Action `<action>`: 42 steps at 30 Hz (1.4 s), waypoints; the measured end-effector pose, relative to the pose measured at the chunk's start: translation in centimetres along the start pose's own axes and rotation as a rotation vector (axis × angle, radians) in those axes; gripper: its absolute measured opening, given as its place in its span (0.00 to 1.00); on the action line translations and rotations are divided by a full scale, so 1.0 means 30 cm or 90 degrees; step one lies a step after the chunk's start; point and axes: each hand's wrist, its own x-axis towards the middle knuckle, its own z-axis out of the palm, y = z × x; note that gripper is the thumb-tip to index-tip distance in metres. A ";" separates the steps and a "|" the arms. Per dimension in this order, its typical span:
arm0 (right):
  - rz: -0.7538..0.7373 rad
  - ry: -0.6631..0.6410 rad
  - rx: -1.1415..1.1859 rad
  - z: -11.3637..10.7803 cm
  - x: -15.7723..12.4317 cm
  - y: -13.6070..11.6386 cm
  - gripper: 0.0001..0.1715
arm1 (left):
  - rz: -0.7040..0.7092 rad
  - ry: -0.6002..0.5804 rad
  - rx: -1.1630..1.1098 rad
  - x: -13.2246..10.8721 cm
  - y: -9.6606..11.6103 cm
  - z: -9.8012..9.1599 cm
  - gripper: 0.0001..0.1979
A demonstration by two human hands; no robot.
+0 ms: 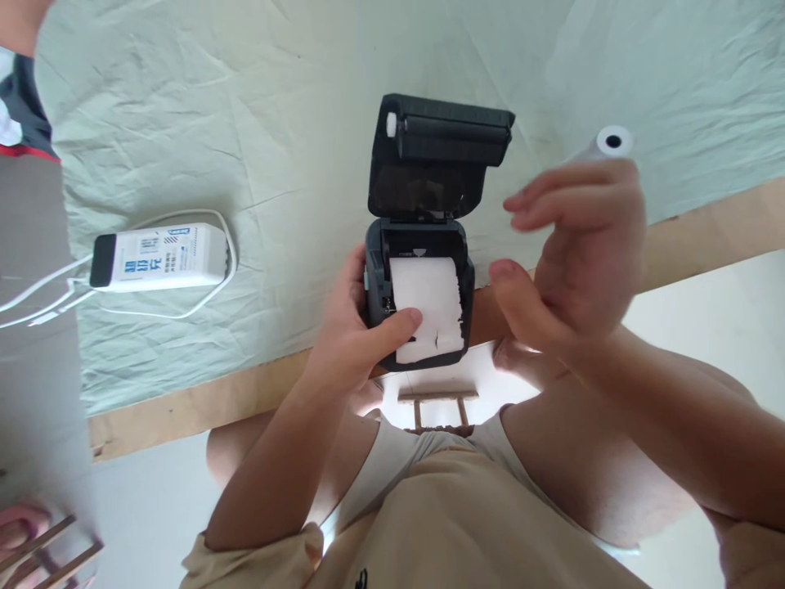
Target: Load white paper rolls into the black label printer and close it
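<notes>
My left hand [361,327] grips a small dark receipt printer [467,286] from its left side, over the table's front edge. Its thumb presses on the white paper [429,294] lying in the printer's bay. That paper has a ragged right edge and a small tear near its lower end. The printer's lid [438,155] is swung up, with a black roller along it. To the right of the printer, my right hand [576,237] is raised with thumb and fingers apart, holding nothing. Just behind it lies a white paper roll [615,141], partly hidden by the fingers.
A white power bank or charger [168,256] with looped white cables lies on the left of the pale green cloth [294,74]. The table's wooden edge [202,401] runs in front of me. Another person's arm [21,24] shows at the upper left.
</notes>
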 end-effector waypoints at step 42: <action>0.200 -0.367 0.243 -0.005 -0.014 0.098 0.35 | -0.053 -0.007 -0.037 -0.014 0.025 0.025 0.34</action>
